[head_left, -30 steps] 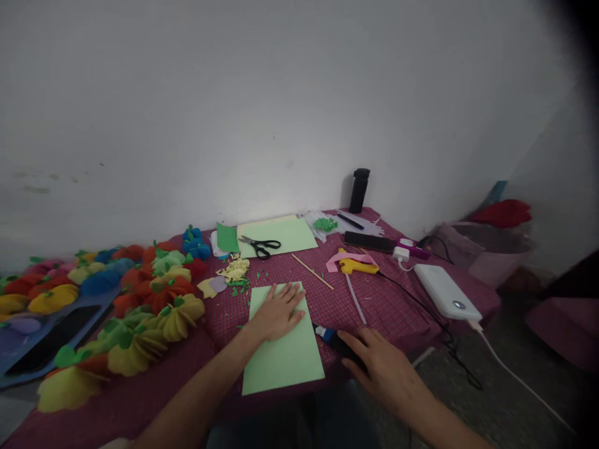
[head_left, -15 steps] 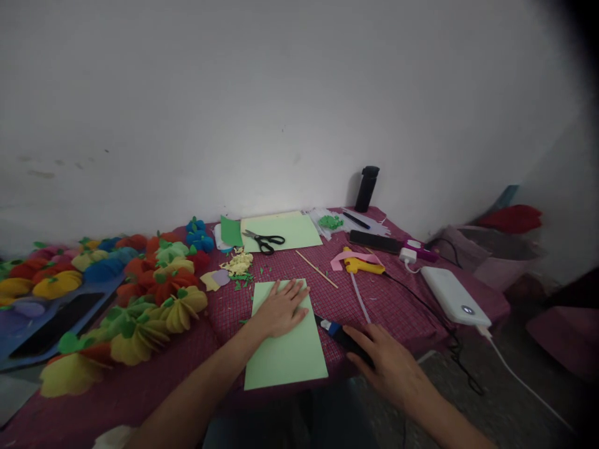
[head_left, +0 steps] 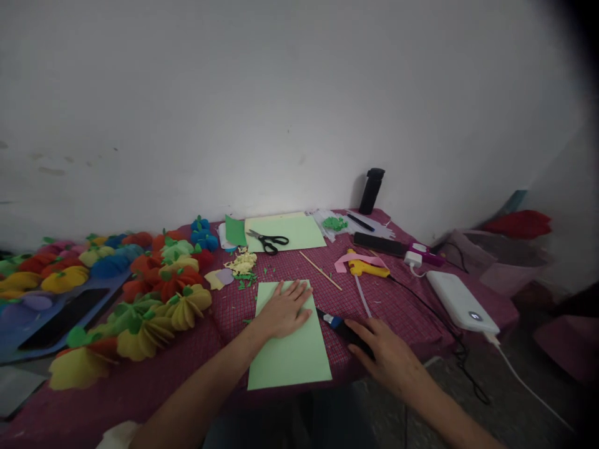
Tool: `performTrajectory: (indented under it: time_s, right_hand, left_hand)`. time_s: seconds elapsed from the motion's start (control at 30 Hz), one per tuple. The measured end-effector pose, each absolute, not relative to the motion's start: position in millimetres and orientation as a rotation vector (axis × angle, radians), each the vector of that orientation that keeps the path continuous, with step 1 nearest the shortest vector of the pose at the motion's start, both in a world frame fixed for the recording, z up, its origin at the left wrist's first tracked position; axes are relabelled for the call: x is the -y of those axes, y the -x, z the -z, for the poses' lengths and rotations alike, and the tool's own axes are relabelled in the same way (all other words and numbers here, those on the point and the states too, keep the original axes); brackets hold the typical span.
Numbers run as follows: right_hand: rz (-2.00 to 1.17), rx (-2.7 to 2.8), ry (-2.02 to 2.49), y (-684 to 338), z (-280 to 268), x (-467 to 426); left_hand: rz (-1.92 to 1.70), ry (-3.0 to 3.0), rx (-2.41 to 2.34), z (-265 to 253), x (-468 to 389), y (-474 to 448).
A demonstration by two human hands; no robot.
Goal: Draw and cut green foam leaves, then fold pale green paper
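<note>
My left hand [head_left: 286, 310] lies flat with fingers spread on a pale green sheet of paper [head_left: 290, 363], pressing it to the table near the front edge. To the right of the sheet, my right hand [head_left: 386, 355] is wrapped round the black handle of a utility knife [head_left: 344, 329]. The knife has a blue part near its front, and its tip points at the sheet's right edge. From here I cannot tell whether the tip touches the paper.
Black scissors [head_left: 268, 241] lie on more pale sheets [head_left: 306, 232] at the back. Right of the wooden stick [head_left: 321, 270] are a yellow glue gun [head_left: 369, 268] and a white power bank [head_left: 461, 302]. Colourful paper pumpkins [head_left: 175, 274] crowd the left. A black bottle [head_left: 372, 191] stands behind.
The whole view has shifted slightly, so everything appears a little further right. Both hands, the sheet and the utility knife keep nearly the same places relative to each other.
</note>
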State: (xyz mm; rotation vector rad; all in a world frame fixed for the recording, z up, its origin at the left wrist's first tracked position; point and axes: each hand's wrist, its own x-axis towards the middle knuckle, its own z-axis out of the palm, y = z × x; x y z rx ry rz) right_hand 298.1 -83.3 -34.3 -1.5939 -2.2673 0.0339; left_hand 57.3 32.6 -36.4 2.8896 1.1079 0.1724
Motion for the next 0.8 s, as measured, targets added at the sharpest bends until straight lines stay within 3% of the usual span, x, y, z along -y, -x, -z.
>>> performTrajectory:
  time_s: [0.8]
  right_hand:
    - [-0.023,2.291,1.664,-286.8,28.7,59.4]
  left_hand:
    - [-0.156,-2.899,-1.144,38.5,-32.8,-57.2]
